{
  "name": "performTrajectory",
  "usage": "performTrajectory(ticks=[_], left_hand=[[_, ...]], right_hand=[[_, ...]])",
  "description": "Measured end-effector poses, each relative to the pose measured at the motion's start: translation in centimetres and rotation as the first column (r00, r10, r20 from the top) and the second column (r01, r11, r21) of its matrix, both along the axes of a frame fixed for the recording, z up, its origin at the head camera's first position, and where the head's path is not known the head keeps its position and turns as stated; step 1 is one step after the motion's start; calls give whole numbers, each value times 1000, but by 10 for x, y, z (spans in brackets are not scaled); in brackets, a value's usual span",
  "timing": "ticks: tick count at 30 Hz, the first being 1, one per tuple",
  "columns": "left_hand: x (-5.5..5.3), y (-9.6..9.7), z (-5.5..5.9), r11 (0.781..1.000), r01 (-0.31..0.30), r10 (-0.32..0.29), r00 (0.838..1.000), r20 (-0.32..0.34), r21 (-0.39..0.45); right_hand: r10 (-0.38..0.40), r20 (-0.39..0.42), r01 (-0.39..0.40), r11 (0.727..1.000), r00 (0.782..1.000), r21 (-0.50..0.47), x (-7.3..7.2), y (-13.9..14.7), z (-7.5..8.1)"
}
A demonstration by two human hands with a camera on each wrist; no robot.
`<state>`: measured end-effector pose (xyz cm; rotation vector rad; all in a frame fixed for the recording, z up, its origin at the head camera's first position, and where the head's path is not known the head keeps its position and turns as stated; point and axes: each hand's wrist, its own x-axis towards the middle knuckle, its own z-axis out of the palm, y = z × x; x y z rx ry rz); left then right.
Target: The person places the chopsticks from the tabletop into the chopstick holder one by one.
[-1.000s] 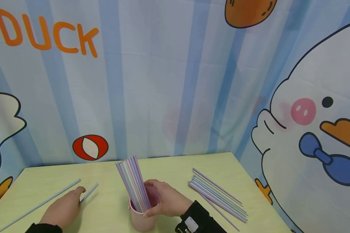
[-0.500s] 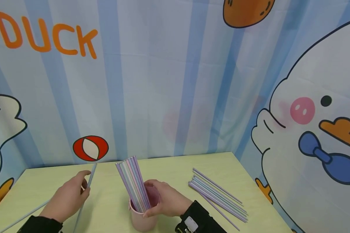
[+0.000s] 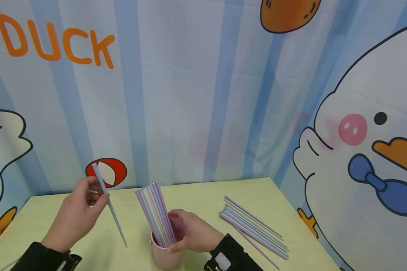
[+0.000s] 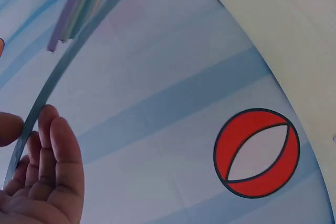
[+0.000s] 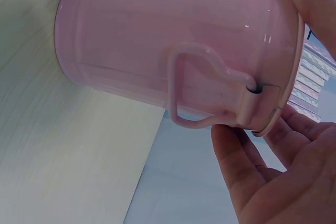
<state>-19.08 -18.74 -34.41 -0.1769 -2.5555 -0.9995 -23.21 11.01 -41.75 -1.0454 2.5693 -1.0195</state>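
In the head view my left hand (image 3: 78, 214) is raised over the table's left part, pinching a pale blue straw (image 3: 114, 216) between thumb and fingers. That straw (image 4: 68, 59) slants across the left wrist view, its lower end pointing toward the bucket in the head view. A small pink bucket (image 3: 164, 259) stands upright near the front middle, with a bundle of pastel straws (image 3: 156, 214) leaning left out of it. My right hand (image 3: 195, 233) grips the bucket's rim from the right. The right wrist view shows the bucket's side handle (image 5: 174, 87) beside my fingers.
Several purple and bluish straws (image 3: 254, 233) lie side by side on the right of the pale yellow table (image 3: 203, 195). At the lower left, part of another straw (image 3: 10, 264) lies by my sleeve. A duck-print curtain (image 3: 176, 94) hangs behind the table.
My left hand has lifted the pale blue straw off the table and turned it, so its upper end now tilts left. The right hand and bucket have stayed put.
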Motion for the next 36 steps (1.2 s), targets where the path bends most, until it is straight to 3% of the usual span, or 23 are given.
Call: performTrajectory(ticks=[5,9,13,19,26,36], left_hand=[[5,10,11,994,20,-10,996,-91,105],[4,19,13,981,60,-35,990,-138,183],[4,27,12,975,91,-59,986,-158,202],[3,37,3,983,85,-62,988,-138,163],[0,47,-8,984,81,-72,995,-64,156],[-1,56,-22,995,68,-68,998,1,78]], right_hand=[[-7,-1,7,1000,1000,3,0,0,0],[-18,16,18,1000,1000,-5,0,0,1],[-17,8,17,1000,1000,-9,0,0,0],[-12,6,12,1000,1000,-14,0,1,-1],[7,6,-7,1000,1000,-31,-1,0,-2],[31,27,-29,997,999,-73,-1,2,-2]])
